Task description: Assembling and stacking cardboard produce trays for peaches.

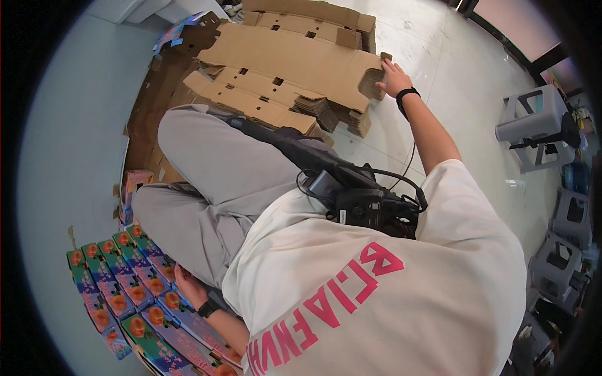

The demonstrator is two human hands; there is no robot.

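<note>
Toward the top right, my right hand [396, 80] reaches out with its fingers spread and thumb apart, touching the right end of a flattened brown cardboard sheet [295, 59]. This sheet lies on top of stacked flat cardboard with slots and cut-outs. Down at the lower left, my left hand [190, 288] lies beside my bent leg, against the edge of several colourful printed boxes [135, 269] with orange fruit pictures. Its fingers look extended, though partly hidden in the shade next to my leg. Both wrists wear black bands.
A blue-grey wall surface [69, 156] runs along the left. Brown cardboard [147, 116] lies beside it, with a small printed box [135, 182] near my knee. Grey plastic stools [533, 116] stand at the right. Black equipment with cables [370, 203] sits across my lap.
</note>
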